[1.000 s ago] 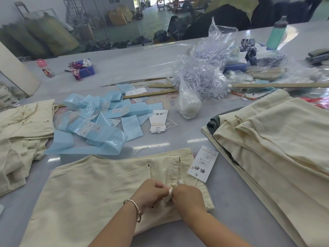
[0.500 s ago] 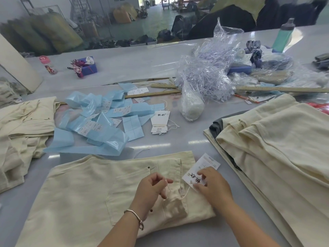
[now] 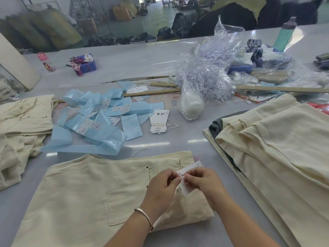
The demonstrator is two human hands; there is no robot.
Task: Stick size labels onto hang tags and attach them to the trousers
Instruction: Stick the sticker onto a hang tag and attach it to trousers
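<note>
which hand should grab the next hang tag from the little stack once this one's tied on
Right, probably. Both hands, left hand and right hand, pinch the hang tag over the trousers, but the hang tag stack lies ahead nearer its side.

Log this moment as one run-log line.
step: attaching hang tag | left hand: pinching tag | right hand: pinching tag | trousers: flat on table

Top tag of hang tag stack point(image 3: 159, 120): two large black brush-style characters, too blurred to read. Fine print lower on stack: illegible. White size labels point(image 3: 119, 108) on blue backing strips point(image 3: 99, 122): rows of small print, unreadable. Loose label point(image 3: 137, 90) near wooden ruler point(image 3: 153, 93): print, illegible. Hang tag point(image 3: 185, 177) pinched between hands: dark mark partly hidden by fingers, unreadable. Ruler graduations: not resolvable.
</note>
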